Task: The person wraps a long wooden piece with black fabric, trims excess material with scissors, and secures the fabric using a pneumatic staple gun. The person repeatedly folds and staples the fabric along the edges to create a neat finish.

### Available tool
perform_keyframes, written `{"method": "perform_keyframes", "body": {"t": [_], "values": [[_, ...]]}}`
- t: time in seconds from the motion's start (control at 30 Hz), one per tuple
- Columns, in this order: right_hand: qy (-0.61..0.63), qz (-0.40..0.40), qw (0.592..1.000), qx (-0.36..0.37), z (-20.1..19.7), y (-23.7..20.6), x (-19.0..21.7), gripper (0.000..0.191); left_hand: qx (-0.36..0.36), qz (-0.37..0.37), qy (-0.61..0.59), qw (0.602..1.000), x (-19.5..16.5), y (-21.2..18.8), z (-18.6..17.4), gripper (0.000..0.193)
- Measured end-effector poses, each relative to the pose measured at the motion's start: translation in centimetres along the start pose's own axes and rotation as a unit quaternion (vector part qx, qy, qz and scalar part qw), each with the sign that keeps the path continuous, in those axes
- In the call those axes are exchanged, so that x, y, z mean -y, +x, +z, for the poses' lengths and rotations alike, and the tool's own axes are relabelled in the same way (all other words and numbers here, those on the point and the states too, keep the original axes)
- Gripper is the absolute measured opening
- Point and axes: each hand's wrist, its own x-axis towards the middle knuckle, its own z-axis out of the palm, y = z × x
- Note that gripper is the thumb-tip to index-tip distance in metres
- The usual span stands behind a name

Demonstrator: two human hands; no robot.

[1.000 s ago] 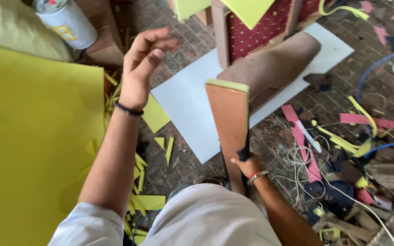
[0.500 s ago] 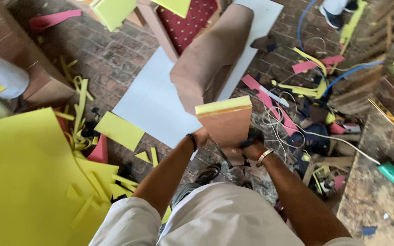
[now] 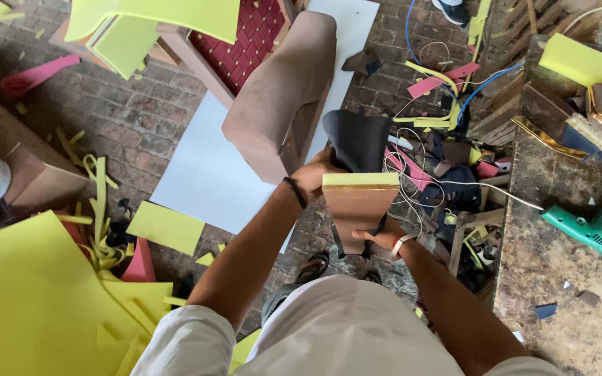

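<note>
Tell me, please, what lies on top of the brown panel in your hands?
A yellow foam layer caps the brown panel, with dark fabric rising behind it. The left hand hides the corner.

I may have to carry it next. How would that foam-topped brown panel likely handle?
Probably stiff: the brown panel stays flat, gripped only by the left hand and right hand. Its yellow foam edge suggests modest weight.

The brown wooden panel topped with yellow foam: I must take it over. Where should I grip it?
Probably grip the brown wooden panel topped with yellow foam by its bare side edges, coming from the sides. The left hand holds the foam top corner, the right hand the narrow lower end.
</note>
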Motion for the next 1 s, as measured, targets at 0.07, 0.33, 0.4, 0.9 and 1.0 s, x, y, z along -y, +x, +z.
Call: {"method": "perform_keyframes", "body": {"t": [0.07, 0.33, 0.4, 0.9, 1.0], "values": [[0.012, -0.015, 1.0, -0.004, -0.4, -0.5, -0.7, 0.078, 0.032, 0.045, -0.01, 0.998, -1.3, 0.4, 1.9, 0.043], [0.485, -0.286, 0.823, -0.075, -7.2, -5.7, 3.6, 0.096, -0.116, 0.149, 0.045, 0.981, -4.4, 0.7, 8.6, 0.023], [0.39, -0.369, 0.838, -0.099, -10.0, -7.7, 7.0, 0.101, -0.143, 0.191, 0.065, 0.969, -5.4, 1.5, 9.5, 0.022], [0.231, -0.304, 0.911, -0.157, -14.9, -12.3, 16.2, 0.053, 0.097, 0.136, -0.064, 0.984, -13.4, 3.2, 10.0, 0.066], [0.141, -0.249, 0.915, -0.283, -14.4, -11.7, 16.8, 0.043, 0.049, 0.223, 0.064, 0.972, -12.5, 2.5, 11.5, 0.069]]}}
